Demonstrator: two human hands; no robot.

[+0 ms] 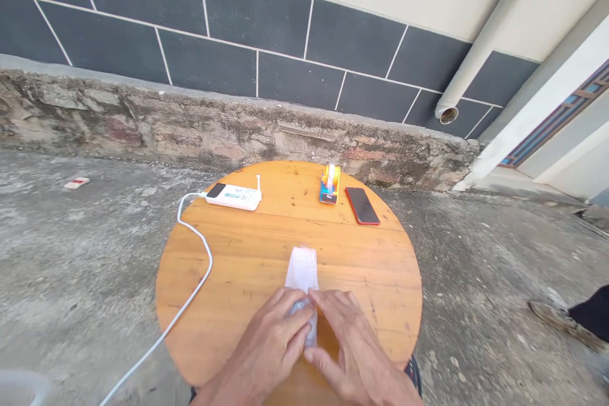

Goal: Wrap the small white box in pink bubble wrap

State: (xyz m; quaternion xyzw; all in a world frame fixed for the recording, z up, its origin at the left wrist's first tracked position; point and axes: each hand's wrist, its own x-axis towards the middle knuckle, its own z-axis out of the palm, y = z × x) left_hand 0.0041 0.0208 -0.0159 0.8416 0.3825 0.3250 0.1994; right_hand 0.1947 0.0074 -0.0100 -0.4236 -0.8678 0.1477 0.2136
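Observation:
A strip of whitish, translucent wrapping (302, 268) lies on the round wooden table, its flat end pointing away from me. The part nearest me looks thicker and bluish, as if folded or rolled; whether something is inside I cannot make out. My left hand (271, 336) curls over this near part from the left, fingers closed on it. From the other side my right hand (349, 339) grips its right edge, with the index fingertip near the middle of the strip and the thumb by the near end. Both hands partly hide the wrapping.
On the wooden table (223, 279) stand a white device (235, 197) with a white cable (207, 247), a tape dispenser (330, 184) and a red-edged phone (362, 205). Beyond is a stone-footed wall (228, 130) with a drainpipe (480, 38). A person's shoe (564, 323) shows at right.

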